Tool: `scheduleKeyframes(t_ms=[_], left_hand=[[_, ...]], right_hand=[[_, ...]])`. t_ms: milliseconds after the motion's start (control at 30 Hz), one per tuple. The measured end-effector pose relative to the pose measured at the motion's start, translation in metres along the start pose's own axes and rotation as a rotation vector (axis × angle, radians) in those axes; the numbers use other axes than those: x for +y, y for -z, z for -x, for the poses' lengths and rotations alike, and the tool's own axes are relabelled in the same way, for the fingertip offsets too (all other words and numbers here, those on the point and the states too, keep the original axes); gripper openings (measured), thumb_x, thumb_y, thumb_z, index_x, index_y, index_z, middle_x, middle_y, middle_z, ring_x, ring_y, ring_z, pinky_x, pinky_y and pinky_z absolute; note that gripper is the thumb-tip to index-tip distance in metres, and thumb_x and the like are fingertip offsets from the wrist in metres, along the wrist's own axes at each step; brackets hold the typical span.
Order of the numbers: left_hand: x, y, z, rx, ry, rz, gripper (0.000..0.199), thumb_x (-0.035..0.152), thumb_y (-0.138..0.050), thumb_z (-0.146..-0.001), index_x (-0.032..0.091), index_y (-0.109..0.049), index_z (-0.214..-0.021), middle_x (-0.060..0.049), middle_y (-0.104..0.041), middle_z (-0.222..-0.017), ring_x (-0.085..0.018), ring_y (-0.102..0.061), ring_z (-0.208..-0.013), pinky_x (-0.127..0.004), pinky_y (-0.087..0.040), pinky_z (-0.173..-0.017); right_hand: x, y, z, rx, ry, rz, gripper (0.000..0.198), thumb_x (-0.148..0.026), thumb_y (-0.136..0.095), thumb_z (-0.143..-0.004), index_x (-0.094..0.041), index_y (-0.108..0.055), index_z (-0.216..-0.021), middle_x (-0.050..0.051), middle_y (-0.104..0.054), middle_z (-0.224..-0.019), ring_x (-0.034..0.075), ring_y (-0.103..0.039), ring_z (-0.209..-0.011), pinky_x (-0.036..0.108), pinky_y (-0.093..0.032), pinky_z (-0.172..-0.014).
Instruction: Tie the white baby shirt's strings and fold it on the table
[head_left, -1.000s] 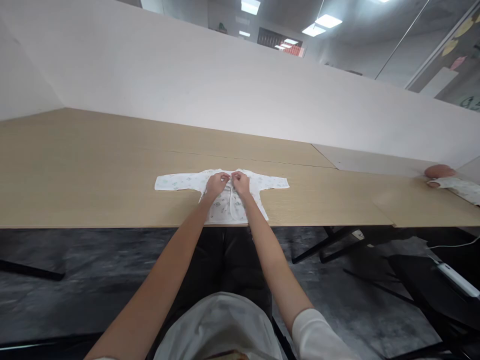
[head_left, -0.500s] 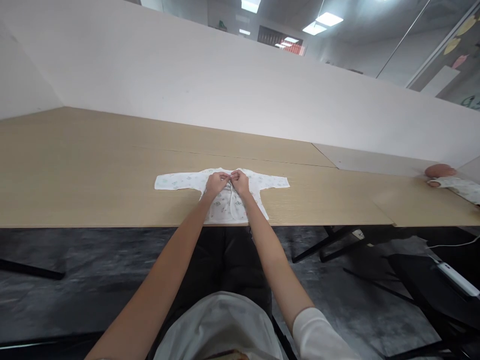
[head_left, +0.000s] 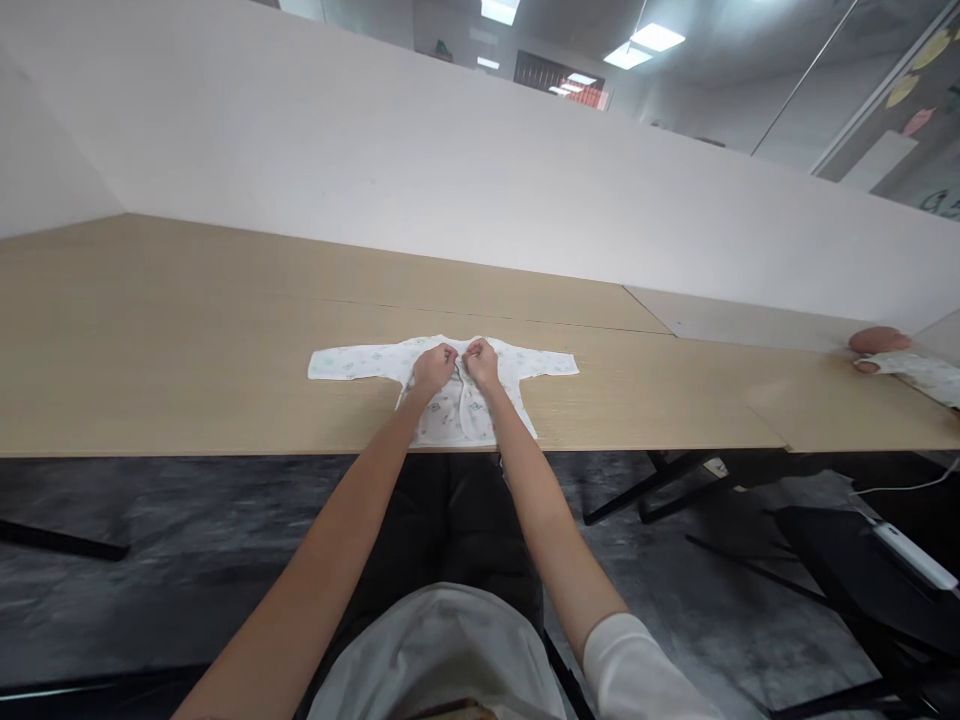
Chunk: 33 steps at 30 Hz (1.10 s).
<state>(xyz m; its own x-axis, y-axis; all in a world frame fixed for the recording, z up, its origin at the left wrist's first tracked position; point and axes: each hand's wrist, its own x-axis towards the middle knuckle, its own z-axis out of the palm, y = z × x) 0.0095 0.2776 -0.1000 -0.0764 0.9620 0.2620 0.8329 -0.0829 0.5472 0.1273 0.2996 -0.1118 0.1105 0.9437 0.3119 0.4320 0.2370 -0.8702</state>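
Observation:
A small white baby shirt (head_left: 442, 425) with a faint print lies spread on the table (head_left: 187, 350), its two sleeves stretched out to the sides and its hem by the front edge. At the upper middle of its front opening, my left hand (head_left: 435, 366) is closed, fingertips pinching the cloth near the neckline. My right hand (head_left: 481, 361) is closed in the same way on the other side of the opening. A narrow gap separates the fingertips. Whether a small fastener is between the fingers is hidden.
Behind the table rises a white partition (head_left: 360, 170). On the far right lie a doll-like round head (head_left: 879, 340) and white printed cloth (head_left: 922, 372). A black chair (head_left: 825, 540) with a white power strip (head_left: 916, 556) stands below at the right.
My hands have drawn slightly apart at the neckline; their fingertips were nearly touching before. The shirt stays in place.

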Motion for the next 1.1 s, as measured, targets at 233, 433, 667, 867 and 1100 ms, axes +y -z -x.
scheduleKeyframes(t_ms=[233, 433, 667, 867, 1100], left_hand=[[0.0, 0.0, -0.002, 0.007, 0.054, 0.011, 0.026, 0.027, -0.049, -0.086, 0.02, -0.069, -0.1, -0.007, -0.071, -0.102, -0.023, -0.063, -0.095, -0.03, -0.045, -0.082], [0.003, 0.001, 0.001, 0.054, 0.103, -0.041, 0.023, 0.023, -0.052, -0.08, 0.021, -0.07, -0.093, -0.01, -0.071, -0.099, -0.025, -0.063, -0.092, -0.032, -0.047, -0.077], [0.004, 0.007, 0.0, -0.041, 0.047, -0.092, 0.021, 0.024, -0.054, -0.072, 0.021, -0.072, -0.082, -0.009, -0.071, -0.09, -0.026, -0.063, -0.087, -0.032, -0.047, -0.075], [-0.009, 0.02, 0.004, -0.267, -0.095, 0.111, 0.025, 0.024, -0.049, -0.071, 0.023, -0.074, -0.069, -0.001, -0.072, -0.086, -0.02, -0.063, -0.085, -0.026, -0.047, -0.078], [-0.02, 0.013, 0.007, -0.249, -0.149, 0.282, 0.025, 0.03, -0.057, -0.072, 0.025, -0.077, -0.087, -0.001, -0.073, -0.095, -0.02, -0.064, -0.091, -0.028, -0.049, -0.085]], right_hand=[[0.003, -0.001, 0.0, -0.024, 0.004, 0.064, 0.017, -0.01, -0.048, -0.068, -0.019, -0.061, -0.076, 0.002, -0.066, -0.078, 0.016, -0.061, -0.076, 0.026, -0.048, -0.078], [0.004, -0.003, 0.0, -0.095, 0.07, 0.165, 0.023, -0.008, -0.05, -0.071, -0.017, -0.07, -0.075, 0.007, -0.073, -0.087, 0.02, -0.065, -0.086, 0.031, -0.048, -0.088], [0.004, 0.0, -0.001, -0.108, 0.075, 0.124, 0.03, -0.004, -0.048, -0.071, -0.019, -0.073, -0.077, 0.004, -0.074, -0.088, 0.018, -0.066, -0.089, 0.031, -0.049, -0.09], [-0.003, 0.007, -0.002, -0.136, 0.025, 0.097, 0.025, -0.004, -0.05, -0.072, -0.018, -0.071, -0.073, 0.002, -0.073, -0.084, 0.017, -0.066, -0.084, 0.028, -0.05, -0.085], [-0.007, 0.031, 0.015, -0.276, 0.045, -0.03, 0.013, -0.022, -0.059, -0.08, -0.016, -0.069, -0.077, 0.002, -0.07, -0.075, 0.015, -0.064, -0.072, 0.025, -0.05, -0.07]])
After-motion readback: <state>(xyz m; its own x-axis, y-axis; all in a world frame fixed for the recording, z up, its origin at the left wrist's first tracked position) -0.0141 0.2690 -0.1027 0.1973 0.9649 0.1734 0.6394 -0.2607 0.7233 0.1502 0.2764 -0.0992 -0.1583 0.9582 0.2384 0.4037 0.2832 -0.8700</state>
